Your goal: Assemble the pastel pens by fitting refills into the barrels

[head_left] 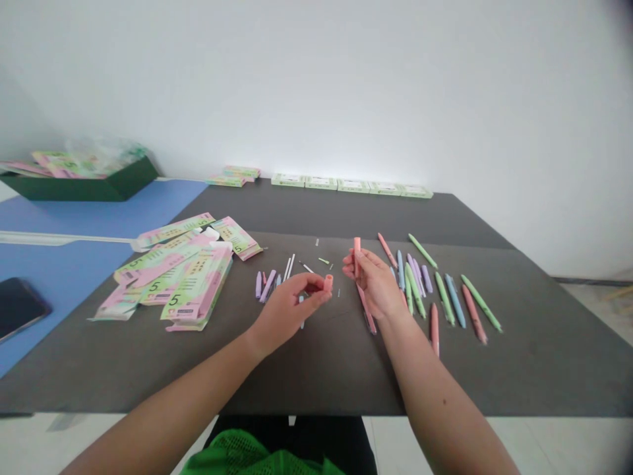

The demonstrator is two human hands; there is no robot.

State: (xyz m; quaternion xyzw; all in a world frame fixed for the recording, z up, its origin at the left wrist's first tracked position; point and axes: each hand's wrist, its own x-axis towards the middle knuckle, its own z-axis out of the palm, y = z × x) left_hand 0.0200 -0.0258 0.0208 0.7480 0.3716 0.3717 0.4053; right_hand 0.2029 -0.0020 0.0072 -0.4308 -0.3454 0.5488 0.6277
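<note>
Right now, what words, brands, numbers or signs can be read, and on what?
"5": on several pink-and-green cartons at the left.
Their other print: too small.
White-and-green boxes by the wall: print too small.
Pink piece in the left hand, pink tube in the right hand: none readable.

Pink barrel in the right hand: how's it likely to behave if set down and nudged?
The pink barrel looks rounded, so it would probably roll if laid on its side on the flat dark table. Likely light: it's slim, and the right hand holds it with just the fingers. Probably stiff, as its visible part looks straight.
</note>
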